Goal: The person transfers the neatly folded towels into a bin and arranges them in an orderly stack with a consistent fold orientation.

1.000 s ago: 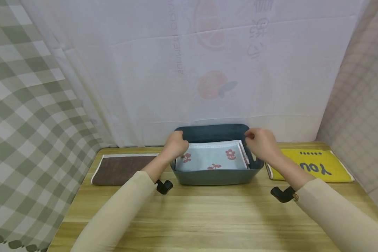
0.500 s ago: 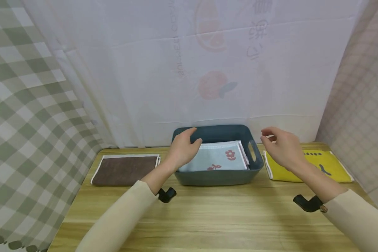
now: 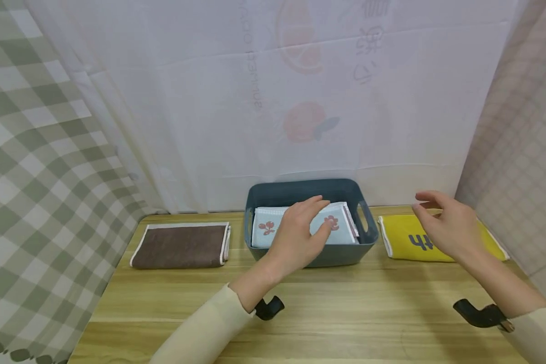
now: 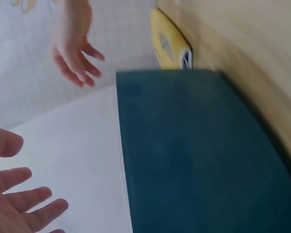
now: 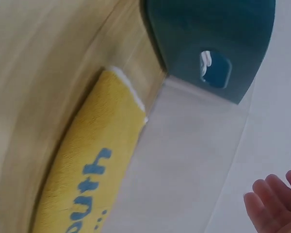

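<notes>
A folded light-blue towel (image 3: 266, 227) with red flowers lies inside a dark teal basket (image 3: 332, 257) that has handle holes at its ends. My left hand (image 3: 300, 232) hovers over the basket's front, fingers spread and relaxed, holding nothing; it covers part of the towel in the head view. To the right, a folded yellow towel (image 3: 398, 237) with dark lettering lies on the table. Above it my right hand (image 3: 452, 227) hangs in the air with loosely bent fingers and nothing in them. The right wrist view shows the yellow towel (image 5: 94, 160) below that hand's fingers (image 5: 269, 201).
A folded brown towel (image 3: 179, 246) with white edging lies left of the basket on the wooden table (image 3: 327, 313). A white printed curtain (image 3: 200, 126) hangs right behind the basket. Checked cloth (image 3: 41, 177) hangs at the left side, with another at the right.
Both hands have come away from the basket's ends, their fingers loosening. My left hand has moved right across the basket's front; my right hand has moved right, over the yellow towel.
</notes>
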### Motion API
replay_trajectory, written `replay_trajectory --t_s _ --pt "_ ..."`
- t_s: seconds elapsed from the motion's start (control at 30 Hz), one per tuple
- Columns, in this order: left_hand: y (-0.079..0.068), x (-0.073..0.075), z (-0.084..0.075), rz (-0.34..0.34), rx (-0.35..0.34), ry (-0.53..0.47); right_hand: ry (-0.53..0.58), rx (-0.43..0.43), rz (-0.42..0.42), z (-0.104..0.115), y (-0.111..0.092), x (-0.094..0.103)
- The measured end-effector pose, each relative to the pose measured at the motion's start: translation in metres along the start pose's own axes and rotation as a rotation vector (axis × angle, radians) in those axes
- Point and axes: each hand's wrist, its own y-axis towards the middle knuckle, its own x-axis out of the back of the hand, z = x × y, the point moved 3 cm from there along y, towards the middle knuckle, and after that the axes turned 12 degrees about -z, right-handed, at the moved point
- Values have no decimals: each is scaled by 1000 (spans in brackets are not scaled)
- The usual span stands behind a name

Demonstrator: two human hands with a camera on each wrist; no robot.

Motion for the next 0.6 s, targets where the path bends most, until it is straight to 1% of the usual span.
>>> replay_trajectory --t_s 0.07,0.17,0.3,0.37,0.47,0.53,0.6 --pt "-3 -7 -6 -29 -57 -17 -1 -39 13 -7 -3 3" --pt "-9 -18 -14 -61 -118 -52 -13 -82 34 -18 -8 7" --pt "-20 -32 -23 -87 -210 -96 -27 -111 54 -33 -16 12" --pt "-25 -39 -28 -92 -268 -99 -34 -126 65 -40 -21 14" --pt "-34 -52 -34 -89 -353 -74 -44 -156 82 -51 -29 18" --pt "-38 -61 -37 -76 -400 -62 -62 -170 89 -58 -33 20" --pt "-41 -70 -40 -64 -431 -52 -67 -186 98 -67 -37 23"
